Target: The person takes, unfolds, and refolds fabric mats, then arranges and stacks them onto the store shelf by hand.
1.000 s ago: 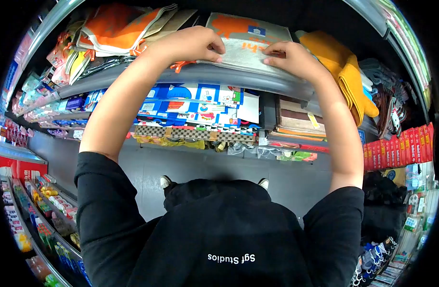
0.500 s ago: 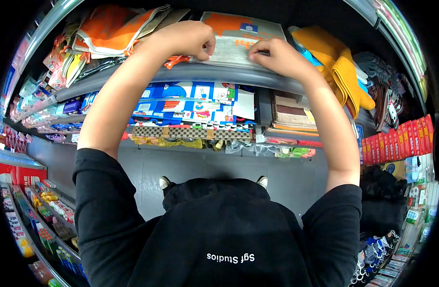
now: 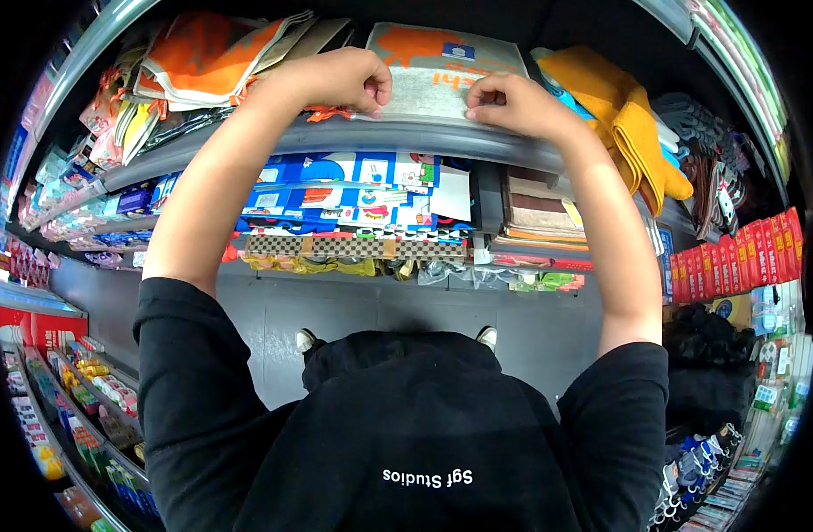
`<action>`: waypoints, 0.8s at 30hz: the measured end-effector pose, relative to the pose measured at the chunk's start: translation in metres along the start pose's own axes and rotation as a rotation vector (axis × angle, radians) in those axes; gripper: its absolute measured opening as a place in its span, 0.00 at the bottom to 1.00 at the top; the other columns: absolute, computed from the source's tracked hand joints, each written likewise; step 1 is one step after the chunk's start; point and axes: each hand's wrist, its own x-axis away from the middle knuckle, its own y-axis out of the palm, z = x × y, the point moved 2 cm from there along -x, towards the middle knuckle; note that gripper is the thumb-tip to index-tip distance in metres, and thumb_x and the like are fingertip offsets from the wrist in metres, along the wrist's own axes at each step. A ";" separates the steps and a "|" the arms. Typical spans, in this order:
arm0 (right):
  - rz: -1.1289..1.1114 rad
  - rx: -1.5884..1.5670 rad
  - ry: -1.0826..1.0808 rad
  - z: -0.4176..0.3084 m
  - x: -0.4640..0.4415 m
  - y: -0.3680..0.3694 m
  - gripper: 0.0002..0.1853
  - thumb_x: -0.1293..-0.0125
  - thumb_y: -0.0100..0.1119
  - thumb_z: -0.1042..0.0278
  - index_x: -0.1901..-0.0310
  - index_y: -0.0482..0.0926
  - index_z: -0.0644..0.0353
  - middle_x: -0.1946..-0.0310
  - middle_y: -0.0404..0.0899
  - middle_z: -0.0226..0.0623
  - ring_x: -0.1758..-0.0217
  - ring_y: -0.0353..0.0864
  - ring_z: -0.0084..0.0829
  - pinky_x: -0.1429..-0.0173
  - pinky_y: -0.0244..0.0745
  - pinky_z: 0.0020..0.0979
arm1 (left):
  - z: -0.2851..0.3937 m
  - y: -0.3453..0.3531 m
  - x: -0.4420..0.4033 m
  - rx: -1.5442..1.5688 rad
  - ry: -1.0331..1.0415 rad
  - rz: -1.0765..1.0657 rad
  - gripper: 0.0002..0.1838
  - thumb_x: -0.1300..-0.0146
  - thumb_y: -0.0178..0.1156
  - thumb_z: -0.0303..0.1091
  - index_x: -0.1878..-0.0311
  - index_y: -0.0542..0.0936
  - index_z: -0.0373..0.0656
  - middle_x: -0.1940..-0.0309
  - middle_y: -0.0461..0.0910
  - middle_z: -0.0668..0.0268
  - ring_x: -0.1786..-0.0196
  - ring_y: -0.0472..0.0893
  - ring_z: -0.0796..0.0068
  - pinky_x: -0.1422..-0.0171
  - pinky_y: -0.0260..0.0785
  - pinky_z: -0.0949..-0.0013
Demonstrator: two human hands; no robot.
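A flat grey fabric piece (image 3: pixel 424 96) with an orange print and a small blue label lies on the upper shelf. My left hand (image 3: pixel 360 80) pinches it near its front left corner, fingers curled and thumb pressed in. At the front right corner, my right hand (image 3: pixel 511 99) is closed in a pinch on the same fabric. A folded pile of orange and grey fabric (image 3: pixel 204 55) lies left of my left hand. To the right of my right hand is a mustard-yellow folded cloth (image 3: pixel 633 124), hanging over the shelf edge.
The grey shelf edge (image 3: pixel 406 133) runs just below my hands. Lower shelves hold blue-and-white printed goods (image 3: pixel 353 191) and brown folded cloths (image 3: pixel 539 213). Red boxes (image 3: pixel 734 257) line the right side. More stocked shelves (image 3: pixel 78 399) stand at lower left.
My hands have moved slightly apart, the left one a little left and down. The fabric's front edge has spread a bit wider and flatter between them.
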 end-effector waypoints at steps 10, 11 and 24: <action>0.025 0.069 0.026 0.003 -0.002 -0.008 0.17 0.51 0.68 0.65 0.59 0.80 0.59 0.62 0.78 0.40 0.56 0.77 0.35 0.49 0.70 0.30 | 0.003 0.001 0.004 -0.145 0.039 0.151 0.13 0.51 0.66 0.31 0.62 0.79 0.38 0.68 0.80 0.61 0.63 0.79 0.70 0.58 0.70 0.70; 0.030 0.091 -0.013 0.006 0.000 -0.010 0.17 0.52 0.68 0.65 0.59 0.80 0.60 0.60 0.78 0.40 0.56 0.77 0.36 0.48 0.70 0.30 | 0.002 0.002 0.004 -0.147 0.039 0.152 0.13 0.51 0.66 0.31 0.62 0.79 0.38 0.68 0.80 0.61 0.63 0.79 0.70 0.58 0.70 0.70; 0.057 0.154 0.006 0.027 0.021 -0.023 0.13 0.48 0.63 0.68 0.60 0.82 0.60 0.60 0.80 0.42 0.57 0.79 0.37 0.49 0.72 0.31 | 0.002 0.002 0.010 -0.274 0.120 0.196 0.10 0.50 0.61 0.29 0.63 0.81 0.38 0.66 0.81 0.58 0.63 0.80 0.65 0.57 0.71 0.66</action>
